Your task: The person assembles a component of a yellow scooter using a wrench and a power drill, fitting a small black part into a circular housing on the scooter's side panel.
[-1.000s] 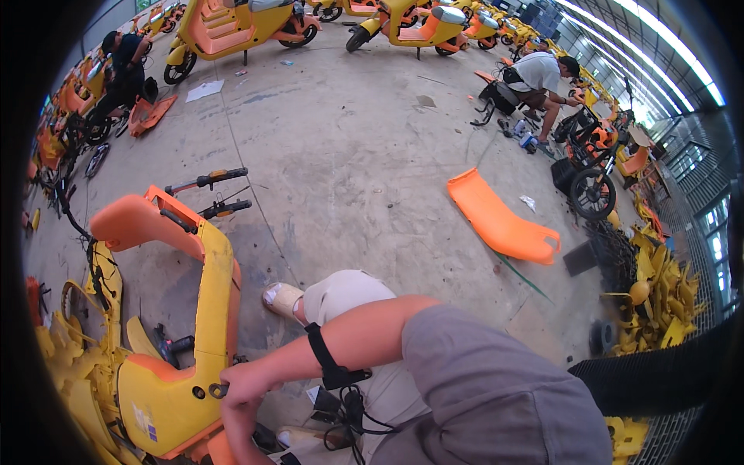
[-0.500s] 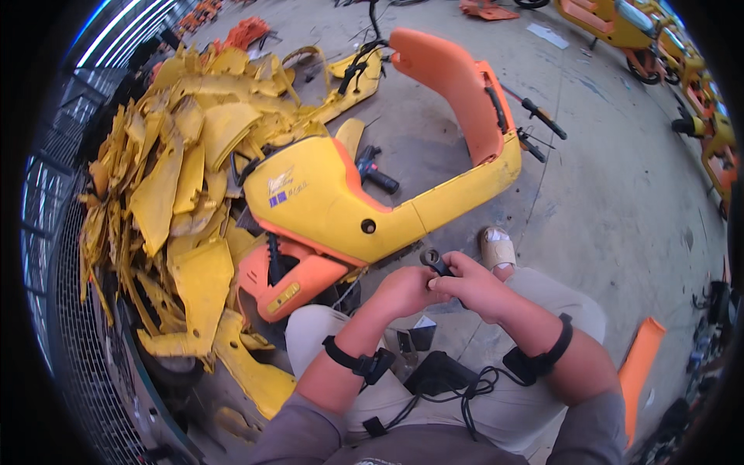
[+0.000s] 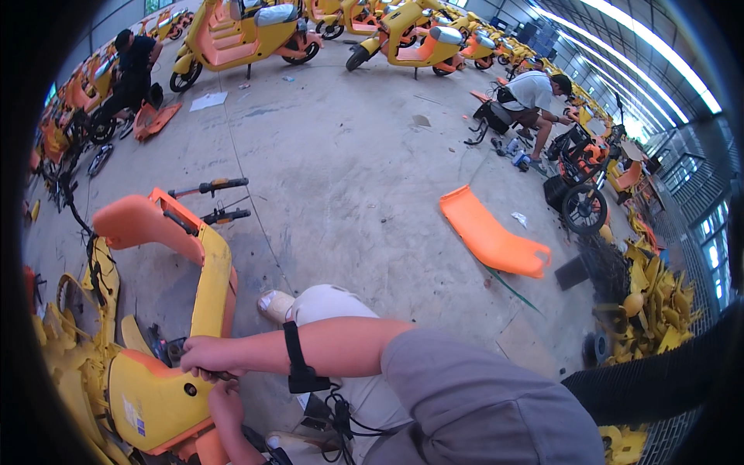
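My right hand point(image 3: 206, 356) is closed round a dark wrench with a round ring-like head point(image 3: 177, 349), above the yellow scooter body panel point(image 3: 143, 395). Its handle end pokes out below the fingers. Just below it is my left hand point(image 3: 223, 397), beside the panel's right edge; its fingers are mostly hidden. The panel has a round dark hole and joins a yellow lower frame point(image 3: 217, 271) and an orange front shield point(image 3: 147, 225) with handlebar grips point(image 3: 225, 186) behind it. A power drill point(image 3: 159, 342) lies on the floor past the panel, partly hidden.
Broken yellow panels point(image 3: 66, 387) are heaped at the left, more point(image 3: 659, 294) at the right. An orange curved panel point(image 3: 492, 236) lies on the concrete floor. One person point(image 3: 531, 101) crouches by a stripped scooter point(image 3: 585, 201); another point(image 3: 136, 74) is far left. Parked scooters point(image 3: 240, 35) line the back.
The view has swung to the right, bringing in the parked scooters and two people. My hands, earlier together on the wrench before my knees, now appear at lower left with my right arm stretched across.
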A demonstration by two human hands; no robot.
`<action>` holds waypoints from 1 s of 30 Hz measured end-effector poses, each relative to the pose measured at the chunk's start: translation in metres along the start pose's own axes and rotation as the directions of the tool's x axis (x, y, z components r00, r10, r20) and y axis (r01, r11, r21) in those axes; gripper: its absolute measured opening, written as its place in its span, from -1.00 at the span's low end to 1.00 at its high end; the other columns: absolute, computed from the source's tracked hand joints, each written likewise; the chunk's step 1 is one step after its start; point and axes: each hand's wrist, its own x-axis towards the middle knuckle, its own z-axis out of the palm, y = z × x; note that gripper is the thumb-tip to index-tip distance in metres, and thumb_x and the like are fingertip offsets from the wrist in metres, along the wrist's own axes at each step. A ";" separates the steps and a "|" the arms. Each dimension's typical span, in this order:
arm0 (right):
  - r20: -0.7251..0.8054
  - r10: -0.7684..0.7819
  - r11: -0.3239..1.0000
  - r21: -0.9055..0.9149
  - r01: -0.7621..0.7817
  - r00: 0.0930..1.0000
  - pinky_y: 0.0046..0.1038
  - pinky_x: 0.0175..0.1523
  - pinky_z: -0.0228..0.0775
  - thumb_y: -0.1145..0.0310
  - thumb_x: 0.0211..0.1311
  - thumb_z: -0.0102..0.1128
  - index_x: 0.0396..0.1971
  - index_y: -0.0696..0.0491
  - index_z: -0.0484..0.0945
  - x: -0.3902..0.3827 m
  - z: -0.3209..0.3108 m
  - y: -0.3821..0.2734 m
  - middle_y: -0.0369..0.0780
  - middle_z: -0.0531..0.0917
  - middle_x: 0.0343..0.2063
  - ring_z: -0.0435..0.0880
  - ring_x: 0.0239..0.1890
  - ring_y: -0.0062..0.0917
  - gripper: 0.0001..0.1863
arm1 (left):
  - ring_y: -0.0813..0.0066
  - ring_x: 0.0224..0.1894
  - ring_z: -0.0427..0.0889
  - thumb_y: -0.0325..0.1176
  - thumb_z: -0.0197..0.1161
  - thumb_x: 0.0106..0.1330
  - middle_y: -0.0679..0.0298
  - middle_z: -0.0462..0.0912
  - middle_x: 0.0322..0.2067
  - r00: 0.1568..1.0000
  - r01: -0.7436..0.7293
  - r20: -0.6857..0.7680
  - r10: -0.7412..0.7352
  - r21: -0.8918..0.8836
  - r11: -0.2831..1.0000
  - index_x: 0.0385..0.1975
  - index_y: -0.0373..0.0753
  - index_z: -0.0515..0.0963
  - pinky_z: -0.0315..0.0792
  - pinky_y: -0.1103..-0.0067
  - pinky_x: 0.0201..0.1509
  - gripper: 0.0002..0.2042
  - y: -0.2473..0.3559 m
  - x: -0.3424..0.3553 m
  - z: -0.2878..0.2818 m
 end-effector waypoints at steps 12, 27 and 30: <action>-0.379 -0.075 0.798 0.532 0.284 0.922 -0.52 -0.49 0.38 0.29 0.09 0.16 -0.49 0.00 0.40 0.038 -0.024 -0.042 -0.36 0.44 -0.58 0.43 -0.59 -0.65 -0.85 | 0.16 -0.44 0.68 -0.34 0.16 0.28 0.02 0.67 -0.52 1.000 -0.006 0.018 0.007 -0.015 1.000 -0.30 -0.38 0.66 0.49 0.37 -0.29 -0.77 -0.021 0.000 0.010; -0.470 -0.089 0.779 0.517 0.356 0.878 -0.53 -0.49 0.38 0.28 0.08 0.17 -0.49 -0.04 0.42 0.043 -0.080 -0.040 -0.40 0.45 -0.60 0.45 -0.58 -0.68 -0.87 | 0.16 -0.32 0.68 -0.26 0.15 0.36 0.00 0.67 -0.39 0.991 -0.076 -0.107 0.080 0.038 0.996 -0.23 -0.41 0.60 0.51 0.36 -0.19 -0.72 0.036 -0.016 -0.001; -0.591 0.004 0.818 0.467 0.337 0.807 -0.51 -0.43 0.39 0.18 0.10 0.21 -0.32 -0.02 0.45 0.044 -0.077 -0.042 -0.35 0.47 -0.50 0.49 -0.53 -0.64 -0.76 | 0.15 -0.28 0.68 -0.28 0.15 0.36 -0.01 0.68 -0.35 0.993 -0.051 -0.112 0.048 -0.024 0.998 -0.19 -0.42 0.58 0.50 0.36 -0.15 -0.72 0.033 -0.024 -0.016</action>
